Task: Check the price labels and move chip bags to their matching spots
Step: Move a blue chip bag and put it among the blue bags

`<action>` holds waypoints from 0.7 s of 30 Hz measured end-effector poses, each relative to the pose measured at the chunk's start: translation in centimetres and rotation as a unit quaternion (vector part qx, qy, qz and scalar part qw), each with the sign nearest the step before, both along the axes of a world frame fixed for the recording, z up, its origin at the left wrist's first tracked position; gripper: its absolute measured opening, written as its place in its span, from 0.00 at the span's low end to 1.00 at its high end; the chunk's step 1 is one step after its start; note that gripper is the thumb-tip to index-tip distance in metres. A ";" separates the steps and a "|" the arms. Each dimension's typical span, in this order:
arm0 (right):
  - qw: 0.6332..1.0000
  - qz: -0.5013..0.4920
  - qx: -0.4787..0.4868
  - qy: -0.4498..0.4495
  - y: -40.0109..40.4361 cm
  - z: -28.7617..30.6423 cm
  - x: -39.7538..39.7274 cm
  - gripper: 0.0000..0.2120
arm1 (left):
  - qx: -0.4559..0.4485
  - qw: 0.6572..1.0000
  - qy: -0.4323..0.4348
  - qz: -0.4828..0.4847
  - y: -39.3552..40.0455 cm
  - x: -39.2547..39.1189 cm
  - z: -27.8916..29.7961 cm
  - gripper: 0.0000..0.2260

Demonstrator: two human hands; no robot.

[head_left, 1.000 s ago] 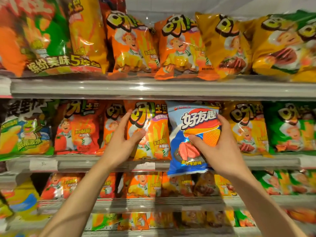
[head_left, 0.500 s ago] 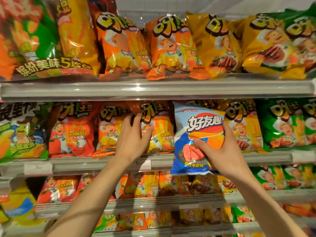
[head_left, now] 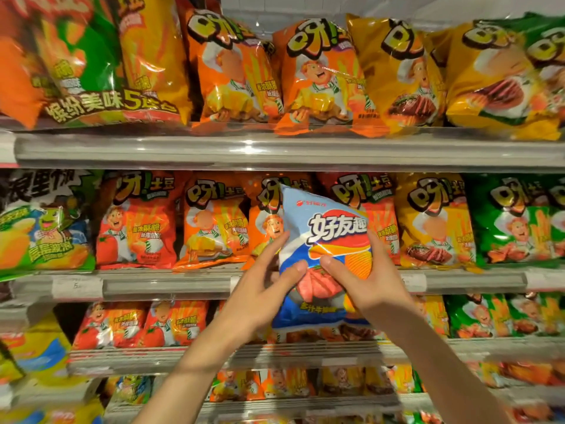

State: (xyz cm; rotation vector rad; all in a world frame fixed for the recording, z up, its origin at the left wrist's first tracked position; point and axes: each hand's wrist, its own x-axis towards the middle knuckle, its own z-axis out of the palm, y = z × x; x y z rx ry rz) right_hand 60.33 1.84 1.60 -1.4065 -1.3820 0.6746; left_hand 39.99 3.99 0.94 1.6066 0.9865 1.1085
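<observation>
A blue and white chip bag (head_left: pixel 324 231) with a red and orange logo is held up in front of the middle shelf. My left hand (head_left: pixel 263 289) grips its left edge, thumb on the front. My right hand (head_left: pixel 370 280) grips its right side, thumb across the front. Behind it stand orange chip bags (head_left: pixel 214 221) in a row on the middle shelf (head_left: pixel 171 286). A white price label (head_left: pixel 76 286) sits on the shelf rail at left, and another price label (head_left: pixel 414 283) shows just right of my right hand.
The top shelf (head_left: pixel 275 148) carries orange and yellow bags. On the middle shelf a yellow bag (head_left: pixel 434 221) and a green bag (head_left: pixel 516 221) stand to the right, a green cartoon bag (head_left: pixel 42 228) at far left. Lower shelves hold several smaller bags.
My left hand left the orange bag on the shelf and moved right to take the blue bag's left edge. The blue bag now sits tilted, held by both hands.
</observation>
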 end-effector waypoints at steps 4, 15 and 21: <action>0.997 0.058 -0.009 0.059 -0.6 0.2 -1.9 0.37 | -0.016 0.999 -0.050 0.002 -1.0 -1.1 -0.4 0.30; 0.987 0.071 -0.106 0.102 -2.9 -2.8 -2.3 0.19 | -0.047 0.991 -0.110 -0.056 -3.1 -2.1 -4.1 0.27; 0.989 -0.011 -0.100 0.108 -5.9 -5.0 1.7 0.27 | -0.012 0.996 -0.083 -0.006 -5.3 3.2 -5.2 0.23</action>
